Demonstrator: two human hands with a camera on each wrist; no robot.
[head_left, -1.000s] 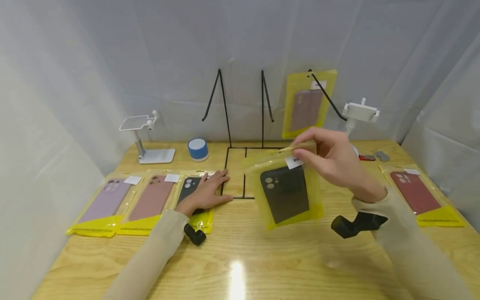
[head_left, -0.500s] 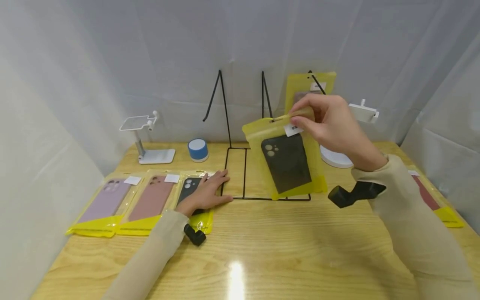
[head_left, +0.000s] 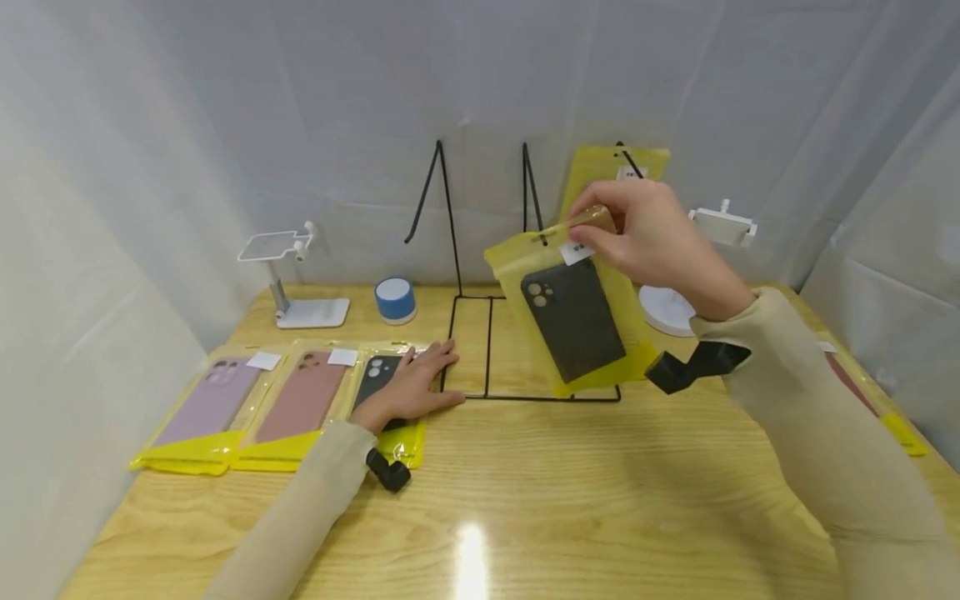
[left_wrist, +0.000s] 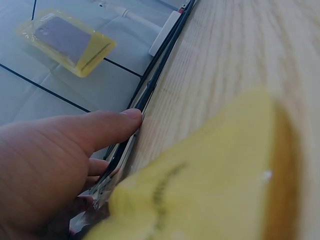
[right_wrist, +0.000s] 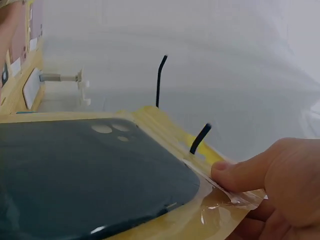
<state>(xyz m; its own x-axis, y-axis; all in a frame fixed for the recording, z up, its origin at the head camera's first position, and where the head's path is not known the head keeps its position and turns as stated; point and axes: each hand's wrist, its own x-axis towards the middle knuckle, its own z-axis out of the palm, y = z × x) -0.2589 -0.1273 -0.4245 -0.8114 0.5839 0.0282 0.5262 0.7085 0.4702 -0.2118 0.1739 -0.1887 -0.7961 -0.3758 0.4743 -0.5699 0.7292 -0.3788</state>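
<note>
right hand (head_left: 651, 237) pinches yellow bag (head_left: 573, 312), black case inside | left hand (head_left: 408, 387) flat on bagged case (head_left: 384, 392)

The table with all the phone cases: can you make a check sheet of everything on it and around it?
Surface: wooden table, glossy, with a light glare.
Job's things: bagged black case held up at the middle hook of the wire rack; another bagged case hangs on the rack's right hook.
Clutter: three bagged cases on the left, two white phone stands, blue-white round thing.
Hands: right hand pinches the bag's top; left hand rests flat on a bagged case.
Cables: nothing seen.
Surroundings: white sheeting all round.
</note>
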